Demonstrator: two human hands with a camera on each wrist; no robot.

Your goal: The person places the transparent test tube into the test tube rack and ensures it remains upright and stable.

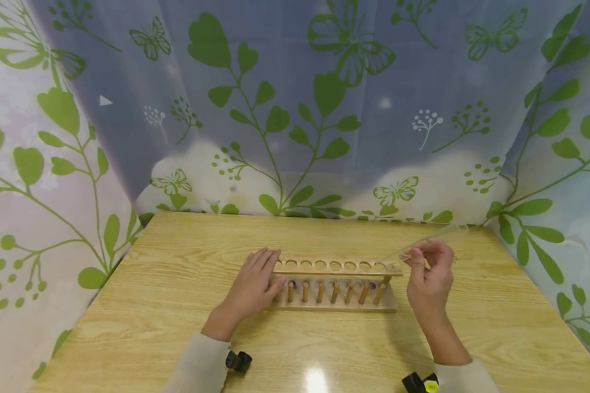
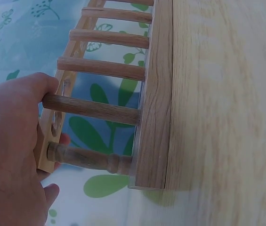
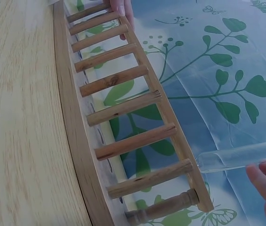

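Note:
A wooden test tube rack (image 1: 341,272) stands on the table, with a row of round holes in its top rail and upright pegs (image 1: 334,293) along its base. At its left end my left hand (image 1: 251,283) grips the top rail, thumb in front, as the left wrist view also shows. My right hand (image 1: 430,275), beyond the right end, pinches a clear glass test tube (image 3: 236,156). That tube slants up to the right, its rounded end close by the top rail near the last holes. The palm side of the right hand is mostly hidden in the right wrist view.
The light wooden table (image 1: 152,305) reaches back to a curtain (image 1: 285,136) printed with leaves and butterflies, which also closes off both sides. Each wrist carries a small black camera (image 1: 238,361) on its sleeve.

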